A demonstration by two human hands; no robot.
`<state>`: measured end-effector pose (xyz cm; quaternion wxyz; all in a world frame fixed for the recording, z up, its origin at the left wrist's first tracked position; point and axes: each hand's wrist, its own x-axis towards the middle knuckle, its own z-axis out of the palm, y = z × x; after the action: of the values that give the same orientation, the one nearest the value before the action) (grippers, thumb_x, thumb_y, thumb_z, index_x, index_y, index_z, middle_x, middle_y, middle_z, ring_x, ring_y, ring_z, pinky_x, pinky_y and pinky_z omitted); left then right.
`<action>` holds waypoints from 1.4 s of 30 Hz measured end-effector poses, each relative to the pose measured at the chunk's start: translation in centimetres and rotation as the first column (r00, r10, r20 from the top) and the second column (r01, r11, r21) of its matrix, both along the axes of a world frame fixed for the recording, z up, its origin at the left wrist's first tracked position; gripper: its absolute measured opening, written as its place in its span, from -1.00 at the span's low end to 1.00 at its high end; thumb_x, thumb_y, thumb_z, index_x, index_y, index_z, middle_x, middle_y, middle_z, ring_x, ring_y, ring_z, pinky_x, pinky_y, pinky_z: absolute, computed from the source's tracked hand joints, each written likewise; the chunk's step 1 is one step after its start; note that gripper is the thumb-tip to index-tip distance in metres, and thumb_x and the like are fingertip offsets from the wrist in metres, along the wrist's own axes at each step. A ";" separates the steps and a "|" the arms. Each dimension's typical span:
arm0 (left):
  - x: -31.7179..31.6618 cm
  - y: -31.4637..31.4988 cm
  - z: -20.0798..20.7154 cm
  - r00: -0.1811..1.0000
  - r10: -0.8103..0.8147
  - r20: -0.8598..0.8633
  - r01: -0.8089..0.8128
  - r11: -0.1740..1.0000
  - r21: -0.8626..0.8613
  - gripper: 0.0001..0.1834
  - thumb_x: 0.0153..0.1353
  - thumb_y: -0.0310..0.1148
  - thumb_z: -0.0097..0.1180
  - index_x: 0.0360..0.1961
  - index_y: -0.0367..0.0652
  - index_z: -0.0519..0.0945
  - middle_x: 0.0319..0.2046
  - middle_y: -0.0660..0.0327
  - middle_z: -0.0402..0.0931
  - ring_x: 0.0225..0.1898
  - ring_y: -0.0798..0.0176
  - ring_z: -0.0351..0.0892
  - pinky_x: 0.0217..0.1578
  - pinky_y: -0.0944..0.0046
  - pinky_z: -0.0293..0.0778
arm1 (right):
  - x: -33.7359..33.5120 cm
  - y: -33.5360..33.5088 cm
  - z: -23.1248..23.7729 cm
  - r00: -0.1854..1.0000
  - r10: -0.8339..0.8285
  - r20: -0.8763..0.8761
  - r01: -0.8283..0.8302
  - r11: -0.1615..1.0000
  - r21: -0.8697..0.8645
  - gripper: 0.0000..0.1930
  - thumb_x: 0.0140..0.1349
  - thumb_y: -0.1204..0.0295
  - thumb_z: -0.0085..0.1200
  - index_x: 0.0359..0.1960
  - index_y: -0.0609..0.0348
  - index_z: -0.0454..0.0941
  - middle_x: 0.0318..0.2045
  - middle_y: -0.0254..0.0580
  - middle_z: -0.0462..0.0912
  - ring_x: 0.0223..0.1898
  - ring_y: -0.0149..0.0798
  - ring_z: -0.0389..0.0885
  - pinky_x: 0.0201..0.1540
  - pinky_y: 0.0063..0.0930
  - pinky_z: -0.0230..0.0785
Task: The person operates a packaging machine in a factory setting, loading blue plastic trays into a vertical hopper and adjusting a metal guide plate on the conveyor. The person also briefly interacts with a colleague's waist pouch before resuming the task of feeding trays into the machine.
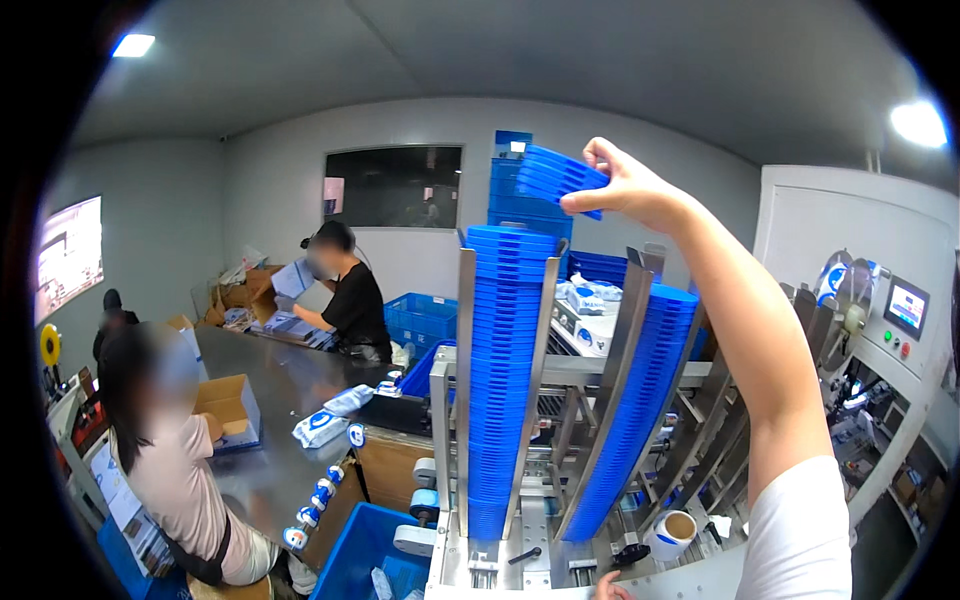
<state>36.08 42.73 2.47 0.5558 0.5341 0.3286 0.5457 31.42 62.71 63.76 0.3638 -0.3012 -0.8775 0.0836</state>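
Head view: shown at a packing machine, with the right hand (pixel 632 188) held high above metal rails (pixel 467 400). Gripping what?

Clasping a short stack of blue trays (pixel 552 178), pinched at its right end between curled fingers (pixel 598 152) and thumb (pixel 583 202).

Lying which way from the fingers?

Leftward, with a long axis sloping from upper left down to lower right. Pictured just above the left column (pixel 505 380) of matching trays, seemingly apart from it, though hard to judge in depth.

And from the right column (pixel 632 420)?

Up and to the left of its lower top.

Nearest to which hand?

To the right, plainly. At the lower edge, only a sliver of the left hand (pixel 612 588), near a white roll (pixel 672 535); impossible to say whether spread or pressed together.

And in the background?

Seen at a grey tabletop (pixel 285 395), two co-workers: one in black (pixel 353 310), another in pale pink (pixel 175 480) beside an open cardboard box (pixel 240 395).
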 end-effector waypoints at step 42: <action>-3.1 -2.3 2.7 0.999 0.005 0.048 -0.005 1.000 0.006 -0.79 0.13 -0.57 -0.06 -0.20 -0.14 0.32 -0.54 0.41 0.21 -0.53 0.52 0.17 -0.52 0.50 0.18 | 20.6 -27.7 -53.2 0.558 -0.610 0.563 0.742 0.670 -0.009 -0.25 0.18 -0.15 -0.08 0.37 -0.27 -0.01 0.40 0.00 -0.15 0.42 0.01 -0.22 0.25 0.39 -0.29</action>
<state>32.93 40.42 5.16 0.5605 0.5217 0.3148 0.5609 51.99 35.05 10.61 0.0785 -0.6699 -0.7372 -0.0396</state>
